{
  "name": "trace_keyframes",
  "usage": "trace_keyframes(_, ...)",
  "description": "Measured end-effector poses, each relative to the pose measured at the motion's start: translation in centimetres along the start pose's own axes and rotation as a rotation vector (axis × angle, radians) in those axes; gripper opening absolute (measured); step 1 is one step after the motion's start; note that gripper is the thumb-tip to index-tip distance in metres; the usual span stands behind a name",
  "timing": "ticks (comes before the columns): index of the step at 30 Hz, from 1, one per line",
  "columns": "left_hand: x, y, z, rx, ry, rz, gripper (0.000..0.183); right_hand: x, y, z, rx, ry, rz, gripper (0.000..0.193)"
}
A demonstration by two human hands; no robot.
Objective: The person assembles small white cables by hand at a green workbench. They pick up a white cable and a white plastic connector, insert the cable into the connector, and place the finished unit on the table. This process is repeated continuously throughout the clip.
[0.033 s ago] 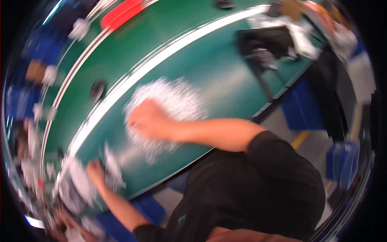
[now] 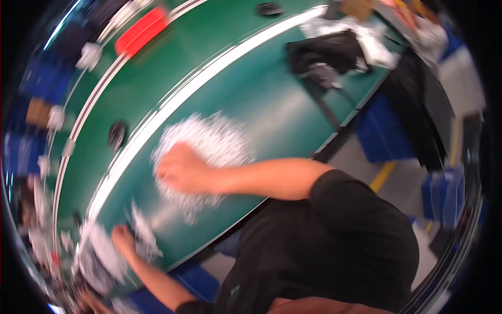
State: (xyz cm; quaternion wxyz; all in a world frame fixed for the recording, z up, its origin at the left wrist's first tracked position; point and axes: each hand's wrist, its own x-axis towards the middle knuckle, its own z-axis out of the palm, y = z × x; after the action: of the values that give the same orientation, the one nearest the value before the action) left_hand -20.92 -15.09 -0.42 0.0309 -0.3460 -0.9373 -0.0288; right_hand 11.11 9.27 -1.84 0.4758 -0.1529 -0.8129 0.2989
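A spread heap of small, shiny white or clear pieces (image 2: 222, 141) lies on the green work surface (image 2: 266, 99); motion blur hides what kind they are. My right hand (image 2: 184, 170) is at the left part of this heap, with its fingers curled down against it. Farther left, my left hand (image 2: 123, 239) is closed between a pale, translucent plastic bundle (image 2: 106, 248) and a smaller strip of clear plastic (image 2: 144, 230). What either hand holds, if anything, is too blurred to make out.
Beyond a white rail (image 2: 172, 104) runs a green belt (image 2: 157, 73) carrying a red tray (image 2: 142, 32) and a dark round item (image 2: 117, 134). A black bag (image 2: 327, 52) lies at the far right, by silvery plastic (image 2: 379, 44). Blue bins (image 2: 384, 131) stand below the table edge.
The whole view has shifted, so most things, the heap and belt among them, sit farther left. Both hands keep nearly the same places against the heap and the plastic bundle.
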Motion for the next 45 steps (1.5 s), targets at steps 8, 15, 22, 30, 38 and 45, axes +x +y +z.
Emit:
trace_keyframes(8,3.8,-1.5,1.2,-0.304,0.407,0.102,0.010,-0.2,-1.4,-1.2,0.088,-0.027,0.028,0.011)
trace_keyframes(15,-3.3,15.4,-6.2,-1.329,0.116,0.187,0.007,0.3,-2.1,-1.9,0.276,-0.075,-0.011,0.028)
trace_keyframes(22,-4.2,23.3,-2.6,-1.808,-0.289,0.352,0.006,0.5,-1.6,-1.7,0.519,-0.111,0.214,0.016)
trace_keyframes(30,-6.1,24.1,-0.4,-1.955,-0.329,0.219,0.011,1.1,-2.9,-2.8,0.472,0.018,0.344,0.030)
trace_keyframes(38,-6.1,24.3,-0.2,-2.033,-0.290,0.201,0.009,1.1,-2.5,-2.6,0.322,-0.014,0.254,0.009)
trace_keyframes(45,-6.1,24.3,-0.1,-2.057,-0.245,0.209,0.009,1.0,-2.5,-2.4,0.339,-0.006,0.273,0.009)
